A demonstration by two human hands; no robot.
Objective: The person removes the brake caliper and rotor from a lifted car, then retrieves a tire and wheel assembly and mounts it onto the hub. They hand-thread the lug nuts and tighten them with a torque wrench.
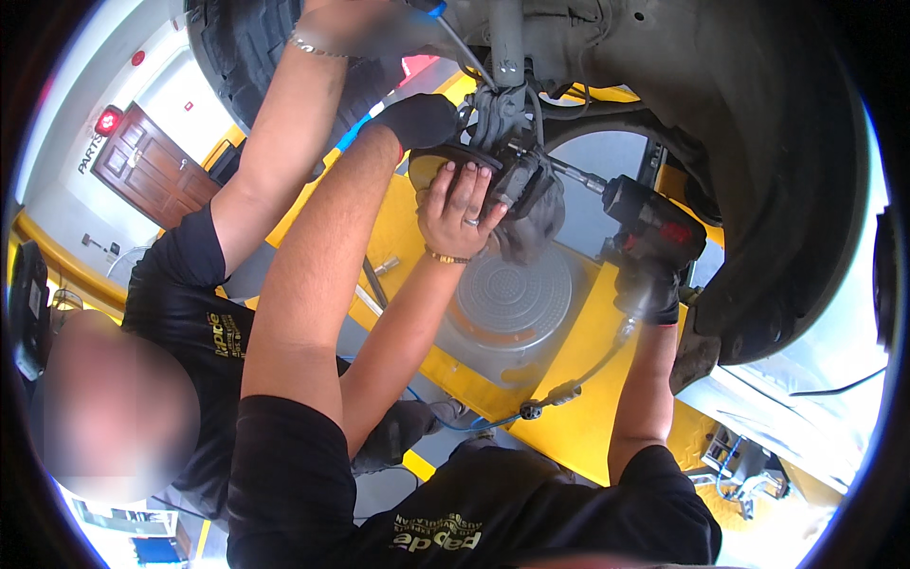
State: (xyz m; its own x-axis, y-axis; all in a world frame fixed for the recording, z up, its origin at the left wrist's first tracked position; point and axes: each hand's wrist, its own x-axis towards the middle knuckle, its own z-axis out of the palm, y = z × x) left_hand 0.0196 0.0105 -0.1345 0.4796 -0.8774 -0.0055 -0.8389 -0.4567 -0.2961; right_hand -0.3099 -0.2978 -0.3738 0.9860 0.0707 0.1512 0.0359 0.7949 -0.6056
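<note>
The air wrench (656,216) sits right of the strut (508,47), its slim shaft (578,175) pointing at the strut's lower end, just above the brake (536,218); from here I can't tell whether the tip is seated. The person's gloved right hand (649,292) has its fingers curled around the wrench's handle. The gloved left hand (422,121) is on the other side of the strut, its fingertips hidden, so I can't tell whether they pinch anything. If the tip sits askew, a burst of power could throw it off and into the co-worker's lower hand (460,213), whose bare fingers lie a little apart on the brake. A part turning near the left glove could catch its cloth, and the screwdriver (466,47) leaning in from above could jump out if it is under strain. The hanging hose (569,389) could tug the wrench sideways. Counting outward: one wrench, one shaft, one strut, one brake, one screwdriver, one hose, two gloved hands, two co-worker's hands, the upper one (365,30) blurred, one round plate (512,299) below, one wooden door (156,166), one red lamp (109,120).
</note>
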